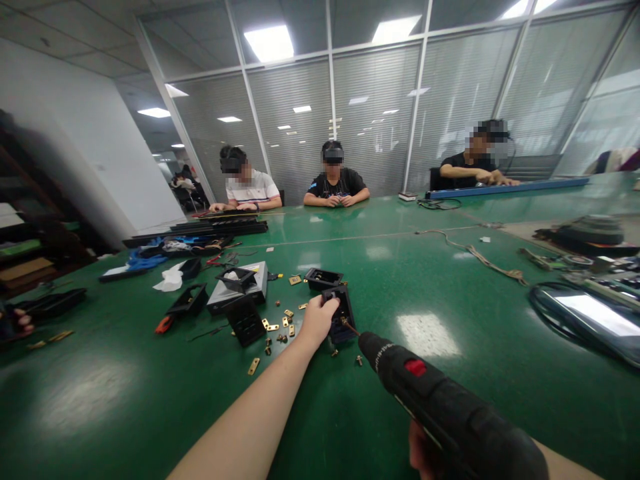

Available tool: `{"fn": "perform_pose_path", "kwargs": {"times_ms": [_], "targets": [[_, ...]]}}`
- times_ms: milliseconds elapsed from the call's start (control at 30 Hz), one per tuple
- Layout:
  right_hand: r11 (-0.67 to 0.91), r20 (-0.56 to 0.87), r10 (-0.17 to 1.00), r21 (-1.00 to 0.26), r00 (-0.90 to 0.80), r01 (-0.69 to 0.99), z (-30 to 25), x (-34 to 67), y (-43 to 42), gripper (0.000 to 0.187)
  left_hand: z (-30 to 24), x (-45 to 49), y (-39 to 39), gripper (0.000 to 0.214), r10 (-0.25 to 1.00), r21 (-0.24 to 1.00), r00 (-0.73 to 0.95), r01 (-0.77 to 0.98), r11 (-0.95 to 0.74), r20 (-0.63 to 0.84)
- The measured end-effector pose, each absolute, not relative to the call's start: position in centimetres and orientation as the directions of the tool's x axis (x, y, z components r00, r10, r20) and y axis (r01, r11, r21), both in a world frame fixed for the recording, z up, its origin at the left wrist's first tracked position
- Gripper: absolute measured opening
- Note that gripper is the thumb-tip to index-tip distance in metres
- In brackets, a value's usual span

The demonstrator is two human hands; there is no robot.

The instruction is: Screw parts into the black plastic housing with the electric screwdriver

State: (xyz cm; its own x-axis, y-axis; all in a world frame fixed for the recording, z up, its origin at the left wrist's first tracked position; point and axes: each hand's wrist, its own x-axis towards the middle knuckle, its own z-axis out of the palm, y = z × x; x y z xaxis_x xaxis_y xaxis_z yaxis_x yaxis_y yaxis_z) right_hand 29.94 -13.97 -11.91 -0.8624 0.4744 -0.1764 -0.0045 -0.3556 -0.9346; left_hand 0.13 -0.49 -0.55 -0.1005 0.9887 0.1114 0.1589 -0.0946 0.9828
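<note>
My left hand (319,316) grips the upper left side of a black plastic housing (349,310) on the green table, its thumb reaching over the inside. In my right hand (423,450), mostly hidden behind the tool, is a black cordless drill (445,400) with a red button. The drill's bit points into the lower part of the housing and meets a small brass-coloured piece (344,321). Several brass plates (291,329) and screws (269,347) lie left of my left hand. One loose screw (359,361) rests just below the housing.
Another black housing (324,279) stands behind the held one. A black slotted part (244,321) leans near a grey box (260,283) at left. A cable-wrapped device (590,313) lies at right. Three people sit across the table (390,427); another person's hand (23,321) shows far left.
</note>
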Motion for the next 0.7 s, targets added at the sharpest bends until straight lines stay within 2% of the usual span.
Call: {"fn": "perform_pose_path", "kwargs": {"times_ms": [133, 333, 433, 567, 700], "targets": [[-0.494, -0.219, 0.457, -0.869, -0.862, -0.041, -11.79, 29.72, -13.80, 0.070, -0.69, 0.04, -0.44, 0.035, 0.991, 0.987, -0.096, 0.142, -0.081, 0.095], [-0.549, -0.239, 0.391, -0.835, -0.889, -0.017, -11.12, 30.13, -13.59, 0.060, -0.76, -0.03, -0.40, 0.035, 0.992, 0.985, -0.094, 0.159, -0.072, 0.088], [-0.532, -0.229, 0.417, -0.846, -0.879, -0.032, -11.19, 30.21, -13.92, 0.059, -0.69, -0.02, -0.45, 0.035, 0.992, 0.984, -0.090, 0.160, -0.072, 0.088], [-0.466, -0.200, 0.496, -0.882, -0.845, -0.065, -11.31, 30.16, -14.32, 0.070, -0.55, -0.03, -0.51, 0.034, 0.992, 0.983, -0.091, 0.169, -0.071, 0.087], [-0.324, -0.163, 0.471, -0.946, -0.867, 0.002, -11.02, 30.24, -14.28, 0.072, -0.55, -0.04, -0.47, 0.034, 0.992, 0.981, -0.095, 0.180, -0.067, 0.085]]}}
